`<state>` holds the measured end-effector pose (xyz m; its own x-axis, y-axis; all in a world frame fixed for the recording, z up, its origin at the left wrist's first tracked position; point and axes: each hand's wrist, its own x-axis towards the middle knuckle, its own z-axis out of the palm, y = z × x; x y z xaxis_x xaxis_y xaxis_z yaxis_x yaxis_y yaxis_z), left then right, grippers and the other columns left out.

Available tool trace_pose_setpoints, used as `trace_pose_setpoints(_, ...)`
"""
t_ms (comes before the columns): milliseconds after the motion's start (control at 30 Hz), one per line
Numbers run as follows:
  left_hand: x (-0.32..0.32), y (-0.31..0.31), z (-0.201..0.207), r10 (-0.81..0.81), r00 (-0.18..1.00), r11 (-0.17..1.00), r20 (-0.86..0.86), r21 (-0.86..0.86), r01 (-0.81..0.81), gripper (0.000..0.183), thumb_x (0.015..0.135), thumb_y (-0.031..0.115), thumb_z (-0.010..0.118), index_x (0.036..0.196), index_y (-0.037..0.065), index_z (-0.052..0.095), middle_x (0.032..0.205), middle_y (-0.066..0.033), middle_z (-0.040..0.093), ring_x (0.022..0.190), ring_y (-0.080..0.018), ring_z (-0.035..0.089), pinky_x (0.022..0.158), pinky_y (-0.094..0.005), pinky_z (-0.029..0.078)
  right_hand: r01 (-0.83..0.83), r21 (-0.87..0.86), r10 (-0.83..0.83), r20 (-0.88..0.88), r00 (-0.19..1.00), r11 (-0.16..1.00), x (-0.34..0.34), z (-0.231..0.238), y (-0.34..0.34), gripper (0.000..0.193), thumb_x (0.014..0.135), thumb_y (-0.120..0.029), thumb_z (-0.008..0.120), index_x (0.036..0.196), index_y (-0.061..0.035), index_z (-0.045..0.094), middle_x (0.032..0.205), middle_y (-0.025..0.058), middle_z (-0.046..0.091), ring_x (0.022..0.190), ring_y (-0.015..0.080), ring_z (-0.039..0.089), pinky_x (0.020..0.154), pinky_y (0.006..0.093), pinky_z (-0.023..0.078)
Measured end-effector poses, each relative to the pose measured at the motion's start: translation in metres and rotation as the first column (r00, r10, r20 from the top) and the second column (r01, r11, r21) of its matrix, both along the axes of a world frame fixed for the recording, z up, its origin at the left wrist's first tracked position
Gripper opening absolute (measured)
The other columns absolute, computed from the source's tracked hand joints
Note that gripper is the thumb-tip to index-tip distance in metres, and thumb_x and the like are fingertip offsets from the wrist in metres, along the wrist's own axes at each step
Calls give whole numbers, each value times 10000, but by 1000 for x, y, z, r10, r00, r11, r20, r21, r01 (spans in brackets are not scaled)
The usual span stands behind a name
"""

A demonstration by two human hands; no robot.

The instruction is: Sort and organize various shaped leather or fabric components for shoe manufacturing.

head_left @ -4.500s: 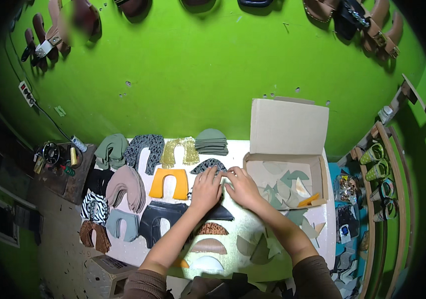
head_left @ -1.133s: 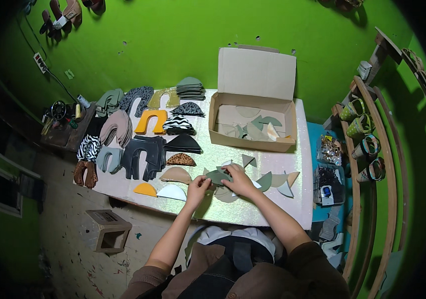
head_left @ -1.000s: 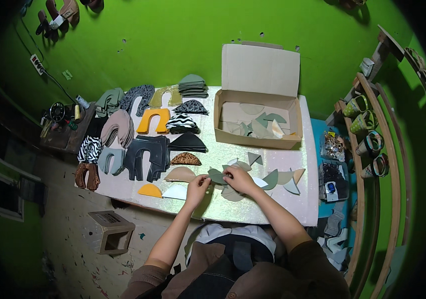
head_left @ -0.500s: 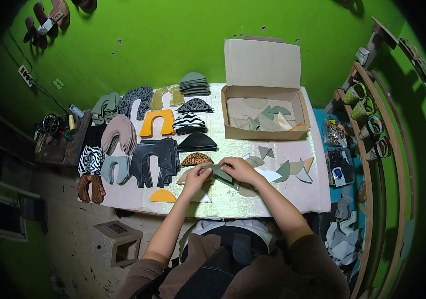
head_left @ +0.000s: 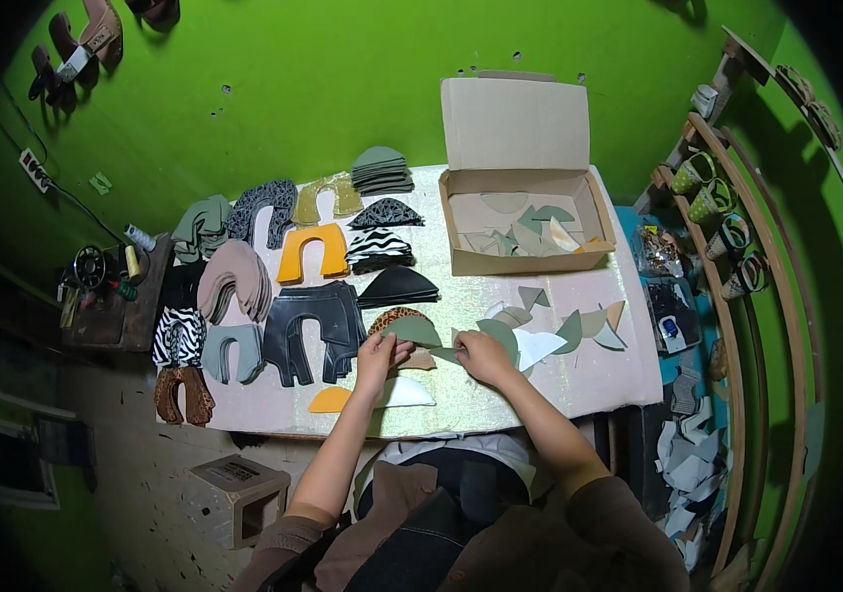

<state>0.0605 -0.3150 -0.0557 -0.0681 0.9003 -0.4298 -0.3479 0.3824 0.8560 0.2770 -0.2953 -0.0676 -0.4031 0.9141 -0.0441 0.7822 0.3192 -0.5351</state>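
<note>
My left hand (head_left: 384, 361) pinches a green half-moon piece (head_left: 412, 332) of leather-like material by its left end. The piece overlaps a leopard-print half-moon (head_left: 401, 314) and lies above a beige one (head_left: 415, 362). My right hand (head_left: 486, 357) is closed on another green piece, whose tip (head_left: 448, 353) sticks out to the left of the fingers. Just beyond that hand is a further green half-moon (head_left: 500, 335), partly covered. Close to my left forearm are an orange half-moon (head_left: 330, 400) and a white one (head_left: 408, 393).
Stacks of arch-shaped pieces (head_left: 311, 331) and half-moon stacks (head_left: 397, 286) fill the table's left side. An open cardboard box (head_left: 530, 264) with loose pieces stands at the back right. Loose pieces (head_left: 568, 333) lie right of my hand. A wooden rack (head_left: 718, 286) holds sandals.
My hands have moved apart. Earlier both held green material together; now a green half-moon is at the left with my left hand, and my right hand has a separate piece.
</note>
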Motion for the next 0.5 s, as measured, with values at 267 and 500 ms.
trace_pose_setpoints(267,-1,-1,5,-26,1000,1000,-3,-1,26,303,970,190,357,1102,-30,518,1029,-159,619,914,-204,629,804,-277,506,455,-168,-484,-377,790,874,10,41,15,265,826,-195,583,1032,-27,579,892,211,628,816,341,613,722,373,464)
trace_pose_setpoints(500,7,-4,11,-186,982,983,27,5,186,306,961,156,343,1132,-47,493,1049,-183,608,959,-221,618,827,-285,500,-44,-222,-59,-438,897,974,-16,59,21,271,830,-225,562,1004,-17,575,894,193,624,820,317,607,747,361,460)
